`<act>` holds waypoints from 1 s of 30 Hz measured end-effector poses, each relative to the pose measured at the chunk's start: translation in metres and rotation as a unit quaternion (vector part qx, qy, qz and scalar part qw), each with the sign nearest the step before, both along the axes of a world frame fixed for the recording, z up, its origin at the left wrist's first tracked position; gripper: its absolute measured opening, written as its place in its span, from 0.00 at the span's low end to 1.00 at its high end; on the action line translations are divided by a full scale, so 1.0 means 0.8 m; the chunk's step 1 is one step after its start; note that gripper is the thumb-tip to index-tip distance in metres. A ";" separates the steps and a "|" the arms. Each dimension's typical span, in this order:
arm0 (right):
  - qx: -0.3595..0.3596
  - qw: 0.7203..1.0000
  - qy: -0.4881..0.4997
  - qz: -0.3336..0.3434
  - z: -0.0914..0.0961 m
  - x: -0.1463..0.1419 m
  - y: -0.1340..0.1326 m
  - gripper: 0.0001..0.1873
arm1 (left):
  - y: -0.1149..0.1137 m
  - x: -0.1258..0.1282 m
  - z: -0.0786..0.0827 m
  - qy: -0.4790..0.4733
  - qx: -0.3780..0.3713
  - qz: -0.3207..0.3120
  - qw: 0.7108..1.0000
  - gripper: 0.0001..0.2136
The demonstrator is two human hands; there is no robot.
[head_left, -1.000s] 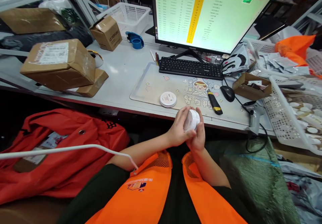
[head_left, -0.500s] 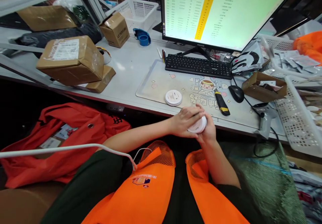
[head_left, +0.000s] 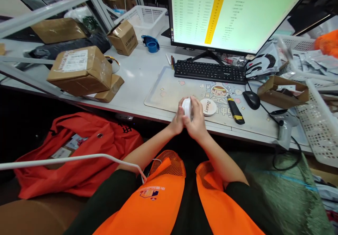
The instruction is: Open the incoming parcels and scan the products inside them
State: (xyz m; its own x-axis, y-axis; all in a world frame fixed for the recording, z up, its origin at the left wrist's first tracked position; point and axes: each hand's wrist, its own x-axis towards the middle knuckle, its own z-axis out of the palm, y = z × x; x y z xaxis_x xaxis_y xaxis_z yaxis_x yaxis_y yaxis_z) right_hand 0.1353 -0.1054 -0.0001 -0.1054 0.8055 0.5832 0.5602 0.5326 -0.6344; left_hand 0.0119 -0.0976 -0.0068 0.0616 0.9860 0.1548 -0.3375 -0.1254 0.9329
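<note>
Both my hands meet over the front of the cartoon-printed desk mat (head_left: 169, 90). Between them a white round case (head_left: 186, 107) stands on edge. My left hand (head_left: 177, 122) pinches it from the left, and my right hand (head_left: 196, 120) wraps it from the right, fingers curled over the top. A second white round case (head_left: 208, 107) with lettering on its lid lies flat on the mat, just right of my right hand.
A yellow-black utility knife (head_left: 236, 110), mouse (head_left: 251, 99), keyboard (head_left: 210, 71) and monitor (head_left: 232, 13) lie beyond. A barcode scanner (head_left: 282, 129) and white baskets (head_left: 319, 122) sit on the right, taped cardboard boxes (head_left: 79, 71) on the left. An orange bag (head_left: 71, 150) lies under the desk.
The case I held near the desk edge now lies flat on the mat. My hands moved up and left and took up the case that lay on the mat, turning it on edge.
</note>
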 end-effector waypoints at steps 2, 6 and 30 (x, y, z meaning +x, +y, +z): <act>0.038 0.999 0.030 -0.015 0.001 -0.021 -0.021 0.35 | -0.019 0.019 0.008 -0.123 -0.043 0.004 0.992 0.33; 0.064 0.997 -0.037 -0.022 0.000 -0.020 -0.033 0.33 | -0.036 0.029 0.020 -0.237 -0.183 -0.014 0.954 0.26; -0.113 0.953 0.173 0.222 0.057 0.107 -0.089 0.44 | -0.049 -0.045 0.004 -0.227 -0.376 -0.314 0.842 0.30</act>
State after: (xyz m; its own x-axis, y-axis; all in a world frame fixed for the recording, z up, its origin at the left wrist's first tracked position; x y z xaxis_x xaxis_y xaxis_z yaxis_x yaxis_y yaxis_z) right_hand 0.2207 -0.1763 0.0458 -0.2976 0.8350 0.4628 0.0474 0.4971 -0.8664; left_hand -0.0239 -0.1371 -0.0039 0.7104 0.6103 -0.3505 -0.4595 0.7794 0.4259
